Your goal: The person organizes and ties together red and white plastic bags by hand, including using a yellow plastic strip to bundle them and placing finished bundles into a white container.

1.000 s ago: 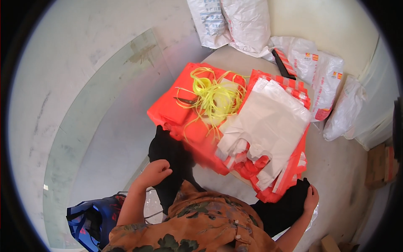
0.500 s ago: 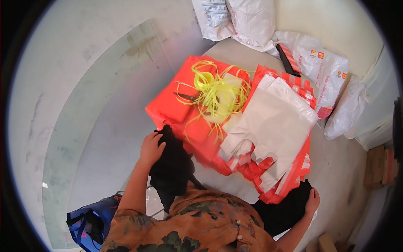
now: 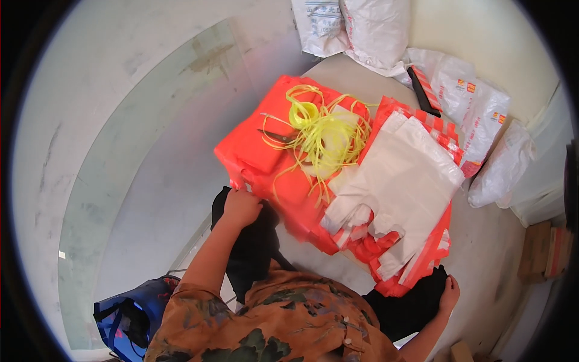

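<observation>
My left hand [image 3: 242,208] is at the near left corner of a red plastic bundle [image 3: 244,142], above my black-trousered left knee. Its fingers are curled inward, and what they may hold is hidden. My right hand [image 3: 447,294] rests on the side of my right knee, fingers laid over the black cloth, holding nothing. Loose yellow strapping [image 3: 329,142] lies tangled on the red bundle, with dark-handled scissors [image 3: 277,136] beside it. Overlapping the bundle's right side is a stack of white plastic carrier bags [image 3: 410,175], with red-and-white striped bags [image 3: 443,136] beneath.
White woven sacks [image 3: 377,33] and printed white packages [image 3: 482,117] line the back and right. A black-edged strip [image 3: 424,90] lies near them. Cardboard boxes [image 3: 535,250] stand at far right. A blue bag [image 3: 129,311] is at lower left, a glass panel [image 3: 120,151] behind it.
My left hand has moved off the knee, right and slightly forward to the red bundle's corner, and its fingers have curled. My right hand stays on the knee. The view has shifted slightly.
</observation>
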Available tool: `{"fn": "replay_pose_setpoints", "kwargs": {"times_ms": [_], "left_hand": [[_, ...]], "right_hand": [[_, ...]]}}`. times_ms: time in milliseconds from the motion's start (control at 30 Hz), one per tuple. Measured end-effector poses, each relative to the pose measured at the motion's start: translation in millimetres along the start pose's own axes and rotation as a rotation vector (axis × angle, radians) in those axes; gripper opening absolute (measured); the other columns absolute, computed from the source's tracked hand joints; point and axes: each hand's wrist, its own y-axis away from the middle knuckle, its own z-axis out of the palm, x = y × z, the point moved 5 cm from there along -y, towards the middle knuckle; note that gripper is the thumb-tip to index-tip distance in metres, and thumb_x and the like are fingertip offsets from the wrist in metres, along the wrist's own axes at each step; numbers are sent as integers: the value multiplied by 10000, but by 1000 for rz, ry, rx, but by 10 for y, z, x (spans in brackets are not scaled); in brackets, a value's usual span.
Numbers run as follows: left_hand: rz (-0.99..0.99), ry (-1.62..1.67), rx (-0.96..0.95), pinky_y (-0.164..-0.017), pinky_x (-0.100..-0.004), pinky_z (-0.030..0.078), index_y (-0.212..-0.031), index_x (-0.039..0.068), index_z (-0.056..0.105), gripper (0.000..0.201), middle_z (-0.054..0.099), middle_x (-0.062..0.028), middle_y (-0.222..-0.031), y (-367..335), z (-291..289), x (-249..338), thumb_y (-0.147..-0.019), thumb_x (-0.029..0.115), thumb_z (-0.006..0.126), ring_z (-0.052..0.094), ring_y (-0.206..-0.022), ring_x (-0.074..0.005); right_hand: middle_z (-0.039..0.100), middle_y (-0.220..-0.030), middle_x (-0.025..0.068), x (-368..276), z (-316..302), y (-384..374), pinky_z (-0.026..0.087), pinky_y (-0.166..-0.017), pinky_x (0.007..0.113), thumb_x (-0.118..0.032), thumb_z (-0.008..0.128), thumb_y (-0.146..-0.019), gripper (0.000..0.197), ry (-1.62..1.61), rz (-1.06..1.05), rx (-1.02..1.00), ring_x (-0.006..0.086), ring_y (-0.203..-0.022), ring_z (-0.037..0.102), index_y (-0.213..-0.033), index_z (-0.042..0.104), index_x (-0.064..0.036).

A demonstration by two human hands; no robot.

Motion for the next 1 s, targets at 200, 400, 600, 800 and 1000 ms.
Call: {"fn": "replay_pose_setpoints", "kwargs": {"times_ms": [200, 400, 600, 800, 1000], "left_hand": [[-487, 356, -121, -839, -473, 525, -953, 103, 713, 198, 710, -133, -980, -54, 64, -753, -849, 243, 620, 661, -999, -340], [-633, 560, 151, -831, -469, 515, -960, 71, 687, 193, 701, -154, -983, -118, 366, -1110, -853, 232, 676, 655, -969, -357], [-428, 454, 422, -877, -469, 507, -990, 52, 678, 236, 670, -167, -1085, -91, 152, -918, -833, 224, 715, 635, -1017, -365], [-455, 483, 424, -839, -482, 498, -952, 28, 689, 251, 661, -196, -1018, 24, 510, -1128, -878, 263, 642, 623, -970, -398], [-545, 504, 354, -842, -444, 505, -1015, 26, 688, 267, 676, -163, -1003, 108, 550, -1277, -921, 267, 618, 641, -950, -359]], "right_hand": [[653, -1246, 206, 76, 8, -109, 444, -1031, 370, -238, 571, -951, 414, -96, 66, -109, 311, -1158, 614, -1247, 624, 47], [641, -1252, 214, 445, -26, -243, 442, -1034, 382, -234, 566, -910, 453, 28, 110, 41, 332, -1165, 609, -1261, 597, 51], [691, -1040, 237, 535, -124, -258, 494, -899, 414, -228, 566, -858, 354, 42, 135, 36, 335, -993, 656, -1041, 679, 53], [682, -838, 260, 685, 3, -351, 507, -769, 482, -260, 593, -796, 315, 134, 105, 126, 413, -800, 651, -825, 706, 34], [708, -948, 165, -31, 29, -91, 520, -836, 366, -159, 600, -944, 185, 3, -197, 307, 289, -888, 673, -966, 680, 6]]}}
